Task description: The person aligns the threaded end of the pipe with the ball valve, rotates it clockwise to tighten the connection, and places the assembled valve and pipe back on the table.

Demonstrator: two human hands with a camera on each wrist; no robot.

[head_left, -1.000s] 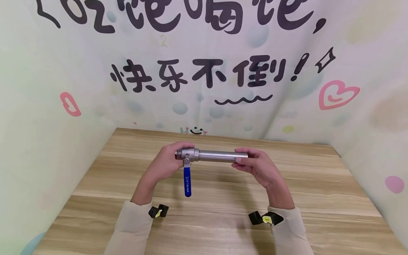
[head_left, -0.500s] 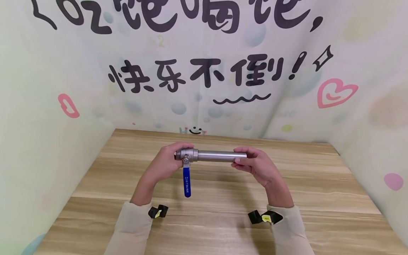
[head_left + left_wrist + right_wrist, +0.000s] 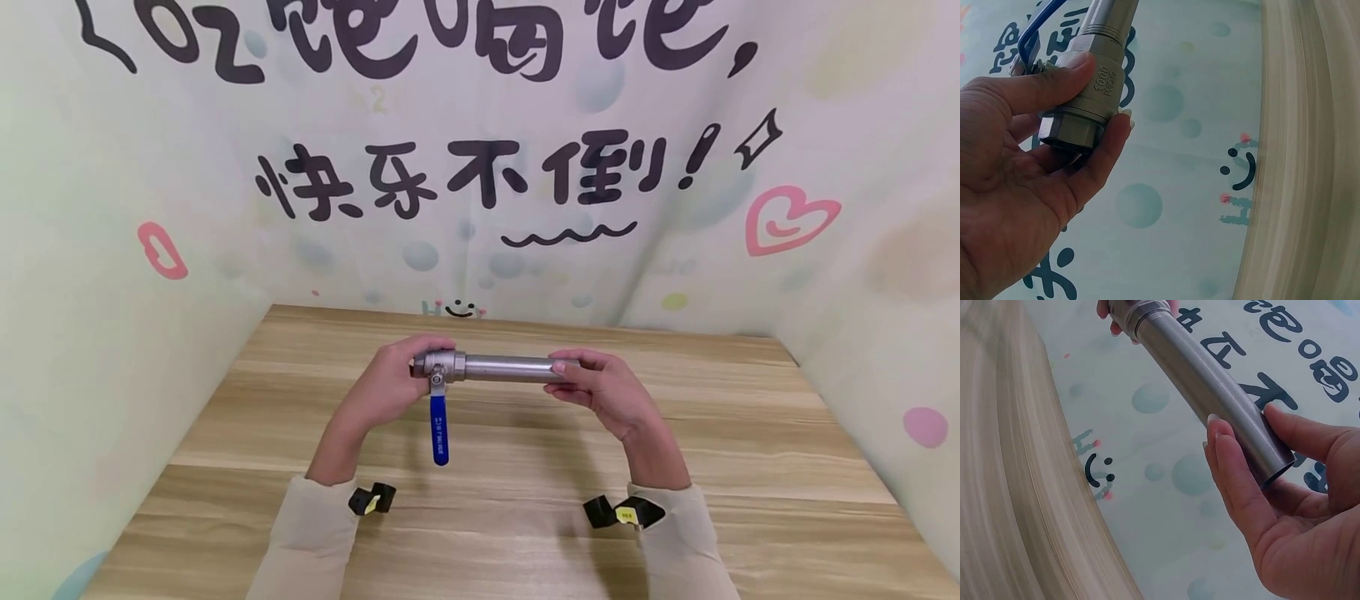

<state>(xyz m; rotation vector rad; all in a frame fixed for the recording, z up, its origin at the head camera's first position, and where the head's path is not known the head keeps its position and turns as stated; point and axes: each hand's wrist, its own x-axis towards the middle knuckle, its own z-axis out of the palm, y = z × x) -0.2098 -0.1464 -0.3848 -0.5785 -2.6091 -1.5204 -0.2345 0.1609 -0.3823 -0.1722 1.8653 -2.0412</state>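
Above the table, a steel ball valve (image 3: 444, 364) is joined to a straight metal pipe (image 3: 506, 367), the two lying in one level line. My left hand (image 3: 392, 379) grips the valve body, thumb on one side and fingers round the other, as the left wrist view shows. From the valve hangs a blue lever handle (image 3: 439, 429), pointing toward me. At the pipe's free end my right hand (image 3: 611, 387) pinches the tube between thumb and fingers. Thread shows at the valve joint in the left wrist view (image 3: 1099, 30). The pipe's far end (image 3: 1277, 472) is hollow.
A wood-grain table (image 3: 480, 517) lies below both hands. Behind it and at the sides hangs a pale printed cloth (image 3: 480, 275) with black lettering. Black camera mounts (image 3: 628, 512) sit on both sleeves.
My right thumb has shifted slightly along the pipe toward the valve and up over its surface. The left hand and the valve hold nearly the same place.
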